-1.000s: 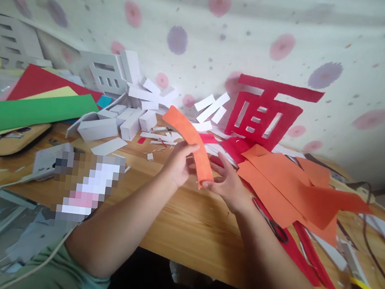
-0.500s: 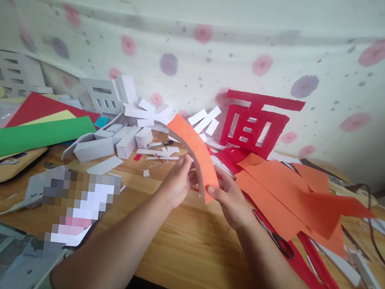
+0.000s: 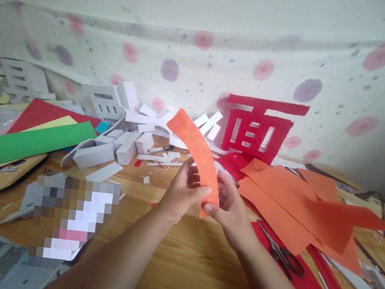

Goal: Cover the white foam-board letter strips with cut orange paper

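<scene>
A curved orange piece [image 3: 200, 150] stands up between my hands above the middle of the table, its upper end bent to the left. My left hand [image 3: 187, 192] grips its lower left part, thumb across the orange face. On the lower right, my right hand [image 3: 226, 201] pinches it near the bottom end, with the thumb in front. The fingertips behind the piece are partly hidden. Several orange sheets [image 3: 297, 203] lie to the right of my right hand. Below them are black scissors [image 3: 284, 254] on red material [image 3: 315, 288].
A red cut-out character [image 3: 257, 128] stands at the back. White blocks [image 3: 128, 146] and paper scraps lie left of centre. Farther left are a green sheet [image 3: 40, 141] and a red sheet [image 3: 50, 112]. A blurred-out device [image 3: 75, 224] lies at the front left of the wooden table [image 3: 179, 263].
The orange piece has turned more upright, its face now toward me. My left thumb has moved onto its face. The whole view has shifted slightly.
</scene>
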Motion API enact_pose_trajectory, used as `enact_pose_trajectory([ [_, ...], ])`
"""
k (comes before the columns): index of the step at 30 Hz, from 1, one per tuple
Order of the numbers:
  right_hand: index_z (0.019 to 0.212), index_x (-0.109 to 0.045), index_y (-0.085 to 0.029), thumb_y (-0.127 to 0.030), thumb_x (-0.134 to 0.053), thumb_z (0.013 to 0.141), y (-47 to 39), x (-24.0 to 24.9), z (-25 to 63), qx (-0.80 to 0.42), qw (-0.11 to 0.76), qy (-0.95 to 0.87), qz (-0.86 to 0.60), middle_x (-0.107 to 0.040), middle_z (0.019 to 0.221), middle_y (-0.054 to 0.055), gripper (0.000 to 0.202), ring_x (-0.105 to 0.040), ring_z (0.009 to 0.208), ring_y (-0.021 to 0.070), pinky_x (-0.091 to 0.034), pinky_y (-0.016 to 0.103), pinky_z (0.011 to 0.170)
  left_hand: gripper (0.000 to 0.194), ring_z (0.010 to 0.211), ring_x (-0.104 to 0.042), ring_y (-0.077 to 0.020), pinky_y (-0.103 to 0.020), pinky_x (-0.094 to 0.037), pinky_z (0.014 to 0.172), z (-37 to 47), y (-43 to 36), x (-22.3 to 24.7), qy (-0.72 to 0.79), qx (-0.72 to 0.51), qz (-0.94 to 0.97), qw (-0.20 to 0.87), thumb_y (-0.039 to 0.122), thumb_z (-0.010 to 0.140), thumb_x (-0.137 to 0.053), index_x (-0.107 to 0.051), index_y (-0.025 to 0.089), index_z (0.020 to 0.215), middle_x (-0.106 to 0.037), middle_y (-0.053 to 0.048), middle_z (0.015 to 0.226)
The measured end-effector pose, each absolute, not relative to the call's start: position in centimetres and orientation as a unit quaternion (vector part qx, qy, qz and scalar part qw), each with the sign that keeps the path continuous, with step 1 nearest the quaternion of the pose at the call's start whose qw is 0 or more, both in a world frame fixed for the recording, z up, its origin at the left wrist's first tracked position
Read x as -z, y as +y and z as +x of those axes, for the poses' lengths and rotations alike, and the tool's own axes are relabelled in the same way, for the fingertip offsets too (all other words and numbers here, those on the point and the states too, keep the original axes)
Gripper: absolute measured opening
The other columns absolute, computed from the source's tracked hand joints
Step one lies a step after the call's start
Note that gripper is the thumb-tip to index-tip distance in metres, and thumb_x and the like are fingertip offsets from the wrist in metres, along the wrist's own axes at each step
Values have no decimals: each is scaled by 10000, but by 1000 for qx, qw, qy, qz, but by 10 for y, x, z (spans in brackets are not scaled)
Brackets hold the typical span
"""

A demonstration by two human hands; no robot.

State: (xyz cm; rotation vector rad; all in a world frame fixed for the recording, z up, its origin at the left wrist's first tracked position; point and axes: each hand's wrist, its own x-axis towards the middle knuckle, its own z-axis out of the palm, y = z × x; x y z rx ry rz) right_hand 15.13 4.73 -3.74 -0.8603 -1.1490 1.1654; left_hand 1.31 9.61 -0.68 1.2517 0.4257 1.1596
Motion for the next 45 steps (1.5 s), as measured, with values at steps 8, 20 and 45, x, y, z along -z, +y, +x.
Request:
enact_pose_trajectory([
  [8, 1412, -335, -324, -367, -828, 642, 49, 51, 148, -503, 561, -512, -413, -572, 1170, 78, 916, -593, 1016, 264, -495, 469, 870, 308, 870, -597, -133, -245, -489, 754, -2, 114, 3, 208, -600, 448, 629, 233, 708, -756, -626, 213, 987, -635, -2, 958],
  [20, 1411, -337, -292, -398, -830, 632, 56, 59, 149, -455, 559, -502, -477, -555, 1222, 99, 928, -603, 1007, 266, -500, 453, 845, 330, 513, -483, -88, -208, -381, 479, -15, 133, 11, 363, -624, 526, 451, 508, 789, -660, -586, 189, 823, -563, 27, 660],
  [45, 1489, -214, -360, -427, -827, 641, 58, 48, 160, -480, 586, -525, -387, -384, 1491, 116, 1049, -483, 1272, 308, -408, 550, 1011, 619, 1033, -605, -226, -327, -503, 832, 12, 112, 21, 238, -485, 541, 644, 266, 722, -758, -501, 205, 1282, -607, -111, 1187],
])
